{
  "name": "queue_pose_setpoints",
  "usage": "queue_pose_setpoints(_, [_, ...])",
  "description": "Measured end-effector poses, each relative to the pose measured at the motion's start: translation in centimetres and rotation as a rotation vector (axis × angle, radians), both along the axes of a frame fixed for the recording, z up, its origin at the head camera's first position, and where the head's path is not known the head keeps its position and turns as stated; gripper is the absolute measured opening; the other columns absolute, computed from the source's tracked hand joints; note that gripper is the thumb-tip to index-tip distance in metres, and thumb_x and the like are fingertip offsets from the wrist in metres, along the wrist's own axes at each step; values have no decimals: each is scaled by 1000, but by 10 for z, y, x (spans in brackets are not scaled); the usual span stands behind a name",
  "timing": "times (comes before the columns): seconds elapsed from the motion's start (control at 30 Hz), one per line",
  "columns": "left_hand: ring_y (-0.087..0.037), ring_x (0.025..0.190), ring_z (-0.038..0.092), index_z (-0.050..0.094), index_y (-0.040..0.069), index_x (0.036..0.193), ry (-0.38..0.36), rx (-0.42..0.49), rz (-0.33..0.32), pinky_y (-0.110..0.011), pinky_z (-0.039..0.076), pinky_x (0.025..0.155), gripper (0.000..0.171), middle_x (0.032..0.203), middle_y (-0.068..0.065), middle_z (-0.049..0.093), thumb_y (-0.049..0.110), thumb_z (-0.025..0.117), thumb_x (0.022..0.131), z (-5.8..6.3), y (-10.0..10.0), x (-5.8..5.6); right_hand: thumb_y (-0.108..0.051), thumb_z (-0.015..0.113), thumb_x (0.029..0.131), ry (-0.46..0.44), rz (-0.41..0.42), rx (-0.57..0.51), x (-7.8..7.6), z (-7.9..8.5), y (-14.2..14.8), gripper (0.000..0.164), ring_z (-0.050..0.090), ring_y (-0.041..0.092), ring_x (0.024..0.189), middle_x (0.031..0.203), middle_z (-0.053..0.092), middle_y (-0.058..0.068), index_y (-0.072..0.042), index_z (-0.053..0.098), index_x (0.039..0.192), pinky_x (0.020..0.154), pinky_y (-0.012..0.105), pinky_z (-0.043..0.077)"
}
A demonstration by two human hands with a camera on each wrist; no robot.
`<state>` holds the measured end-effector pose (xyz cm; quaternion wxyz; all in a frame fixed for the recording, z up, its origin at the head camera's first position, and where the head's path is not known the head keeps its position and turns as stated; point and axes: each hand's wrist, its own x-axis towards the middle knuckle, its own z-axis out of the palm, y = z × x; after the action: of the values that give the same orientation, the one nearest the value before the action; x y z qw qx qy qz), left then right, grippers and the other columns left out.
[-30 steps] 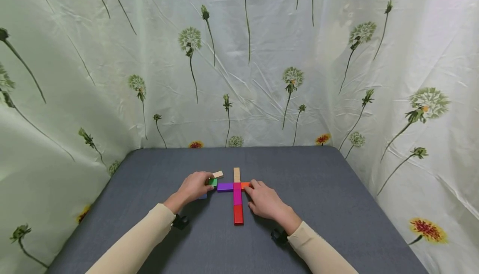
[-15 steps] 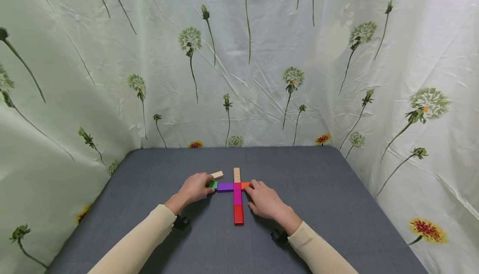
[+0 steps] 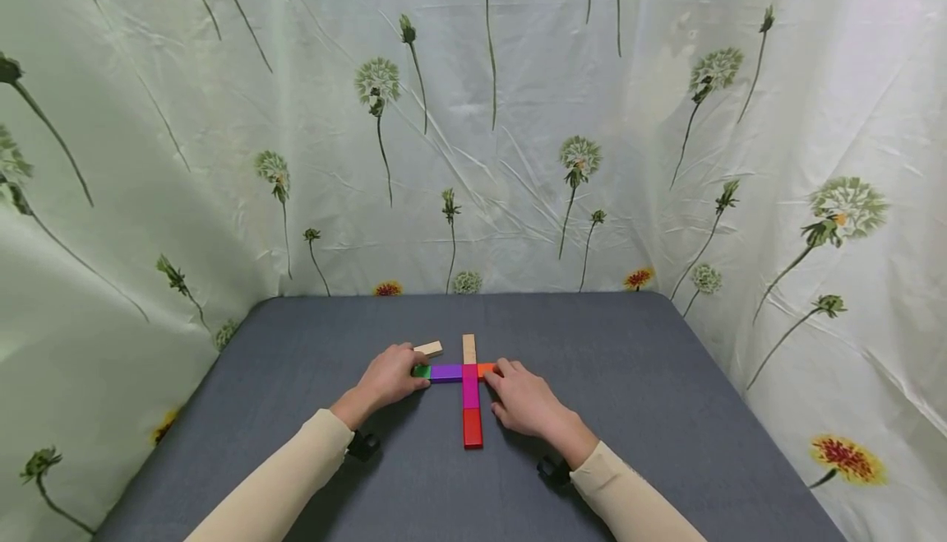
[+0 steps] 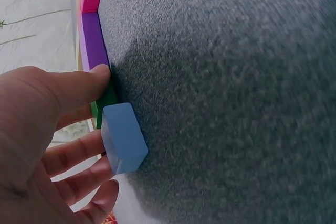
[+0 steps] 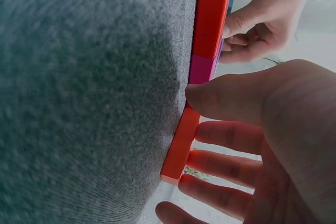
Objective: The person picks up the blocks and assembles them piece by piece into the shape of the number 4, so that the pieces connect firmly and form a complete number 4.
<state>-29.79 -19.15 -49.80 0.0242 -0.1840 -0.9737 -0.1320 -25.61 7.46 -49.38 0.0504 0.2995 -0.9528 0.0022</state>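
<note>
On the table, flat coloured blocks form a cross: purple (image 3: 446, 373), magenta (image 3: 470, 390), red (image 3: 473, 428), orange (image 3: 485, 370) and a plain wooden one (image 3: 469, 349) at the far end. My left hand (image 3: 388, 373) pinches a green block (image 4: 107, 97) at the purple block's left end, its thumb by their joint. Beside the green one, a light blue block (image 4: 125, 137) lies near my other left fingers; the hand hides it in the head view. My right hand (image 3: 528, 398) holds the orange block, thumb on the near side and fingers along the far side.
A loose plain wooden block (image 3: 431, 349) lies at an angle just beyond my left fingers. Grey fabric covers the table (image 3: 592, 336). Behind it and at both sides hangs a pale curtain (image 3: 503, 155) with dandelion prints.
My left hand has slid slightly right, bringing the green block up against the purple one. The blue block has gone from sight in the head view. My right hand has stayed in place.
</note>
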Motion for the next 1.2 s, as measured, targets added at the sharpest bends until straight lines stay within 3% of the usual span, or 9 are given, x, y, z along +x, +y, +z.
queue_pose_setpoints(0.5, [-17,79,52,77,19,103,-30,49,36,-41,48,72,29,91,0,59,34,86,80,-5,5,-2,-29,73,91,3,7,-8,2,-1,0,45,56,23,109,119,56,8,-13,64,133,78,40,56])
queue_pose_setpoints(0.97, [-16,75,50,76,18,102,-44,37,54,-39,46,68,31,87,1,55,35,87,79,-3,7,-4,-29,73,92,-4,-1,-7,0,-1,1,46,56,23,110,120,56,8,-12,63,133,77,41,56])
queue_pose_setpoints(1.2, [-14,74,51,76,17,102,-75,87,27,-39,46,68,28,87,0,59,34,85,81,3,3,-4,-29,74,91,-5,0,-17,1,-1,1,47,55,22,107,119,56,8,-13,64,134,78,40,56])
